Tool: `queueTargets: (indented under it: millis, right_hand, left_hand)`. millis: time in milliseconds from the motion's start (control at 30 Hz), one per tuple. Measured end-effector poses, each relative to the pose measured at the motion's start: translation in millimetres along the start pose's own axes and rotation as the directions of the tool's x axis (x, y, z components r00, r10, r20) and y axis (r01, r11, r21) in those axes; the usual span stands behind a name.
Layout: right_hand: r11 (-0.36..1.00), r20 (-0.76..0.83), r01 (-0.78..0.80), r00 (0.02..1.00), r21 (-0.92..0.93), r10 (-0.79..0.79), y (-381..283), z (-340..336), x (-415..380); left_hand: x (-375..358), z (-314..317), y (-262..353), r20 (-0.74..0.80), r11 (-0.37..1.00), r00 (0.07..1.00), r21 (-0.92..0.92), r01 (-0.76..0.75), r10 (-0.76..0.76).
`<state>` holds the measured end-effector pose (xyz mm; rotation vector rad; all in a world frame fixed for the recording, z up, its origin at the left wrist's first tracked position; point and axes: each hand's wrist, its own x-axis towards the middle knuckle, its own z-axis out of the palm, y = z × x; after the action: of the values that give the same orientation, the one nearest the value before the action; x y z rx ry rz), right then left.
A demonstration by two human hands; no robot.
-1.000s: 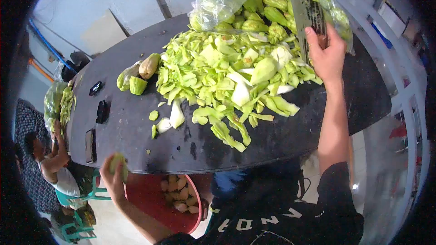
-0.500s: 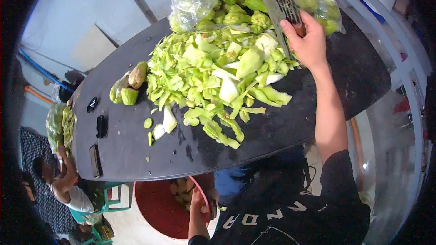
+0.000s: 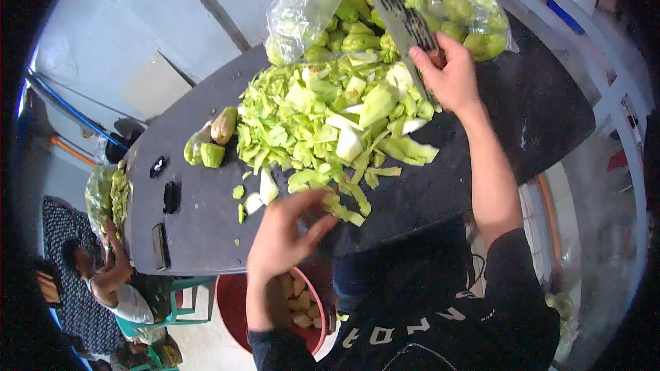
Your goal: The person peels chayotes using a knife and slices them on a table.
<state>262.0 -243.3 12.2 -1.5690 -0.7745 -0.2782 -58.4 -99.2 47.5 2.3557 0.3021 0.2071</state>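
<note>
My right hand (image 3: 450, 75) is closed around the brown handle of a broad-bladed cleaver (image 3: 395, 17), held over the right side of the peel heap. My left hand (image 3: 289, 227) is over the table's near edge, thumb and fingers apart and nothing between them, beside strips of peel (image 3: 347, 214). A large pile of green chayote peelings (image 3: 295, 113) spreads over the table, with a peeled chayote (image 3: 378, 104) on top. Behind it, whole chayotes (image 3: 361, 41) fill a clear plastic bag (image 3: 302, 10).
A dark table (image 3: 206, 220) carries several chayote pieces (image 3: 212, 154) and small black objects (image 3: 172, 197) at left. Below its near edge stands a red tub (image 3: 230, 309) with pale peeled pieces (image 3: 302, 306). Another person (image 3: 127, 299) sits at far left, near another bag (image 3: 100, 192).
My left hand has risen from the red tub to the table's near edge. My right hand, still holding the cleaver, has shifted slightly left and down in view.
</note>
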Motion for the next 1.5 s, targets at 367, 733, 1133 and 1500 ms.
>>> queueTargets:
  millis: [367, 733, 1133, 1500]
  right_hand:
    - [0.953, 0.027, 0.137, 0.991, -0.269, -0.135, -1.1, -19.9, 4.1]
    - [0.959, 0.065, 0.131, 0.991, -0.250, -0.118, -8.0, -14.8, -0.2]
    - [0.963, 0.370, -0.193, 0.922, 0.189, 0.112, -48.8, 14.7, -11.0]
    - [0.957, 0.668, -0.246, 0.740, 0.152, 0.084, -68.6, 83.1, -18.4]
  left_hand:
    - [230.0, 91.7, 25.8, 0.138, 0.667, 0.987, 0.728, -0.159, 0.085]
    - [236.3, 36.6, -37.2, 0.014, 0.985, 0.994, 0.140, -0.105, 0.104]
    - [151.3, 3.9, -79.8, 0.036, -0.513, 0.966, -0.852, -0.103, -0.255]
    - [158.3, -20.1, -62.2, -0.203, -0.284, 0.922, -0.910, -0.302, -0.330]
